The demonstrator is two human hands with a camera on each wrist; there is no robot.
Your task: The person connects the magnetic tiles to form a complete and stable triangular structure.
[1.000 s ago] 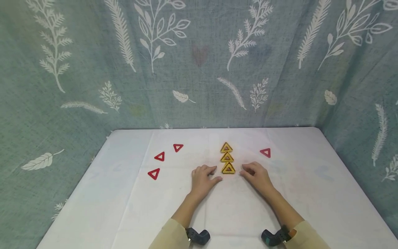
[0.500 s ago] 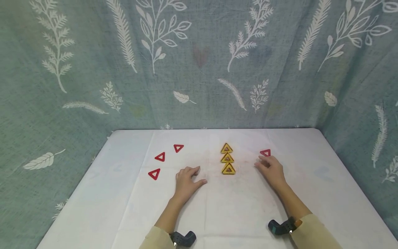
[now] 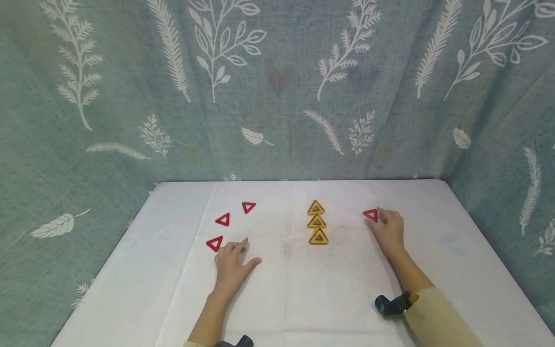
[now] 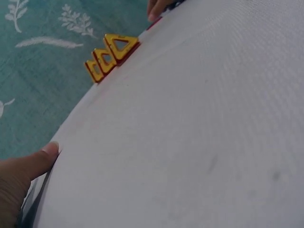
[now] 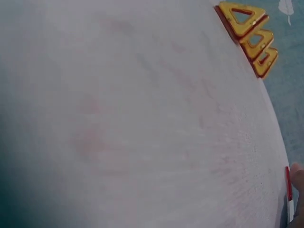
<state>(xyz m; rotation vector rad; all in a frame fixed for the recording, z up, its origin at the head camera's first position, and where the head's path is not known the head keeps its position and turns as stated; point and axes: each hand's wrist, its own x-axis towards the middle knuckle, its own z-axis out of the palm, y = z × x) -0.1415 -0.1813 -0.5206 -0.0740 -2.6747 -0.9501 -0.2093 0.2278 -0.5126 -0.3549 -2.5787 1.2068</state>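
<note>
My right hand (image 3: 390, 231) pinches a red triangle frame (image 3: 370, 215) between thumb and fingertips at the right of the table. A thumb tip (image 5: 296, 171) shows at the red triangle's edge in the right wrist view. My left hand (image 3: 231, 266) has its thumb spread from its fingers and holds nothing. It lies just right of and below the nearest left red triangle (image 3: 214, 243). Two more red triangles, a middle one (image 3: 223, 220) and a far one (image 3: 249, 207), lie behind it.
A column of yellow triangles, with a near one (image 3: 318, 236), a middle one (image 3: 317, 221) and a far one (image 3: 316, 207), runs up the table's middle. Red edges show beneath them in the wrist views. A leaf-patterned curtain (image 3: 277, 120) hangs behind the white-covered table (image 3: 303, 289).
Both hands have moved apart from beside the yellow column. The left has gone left toward the red triangles; the right has gone right and forward and taken hold of the red triangle there.
</note>
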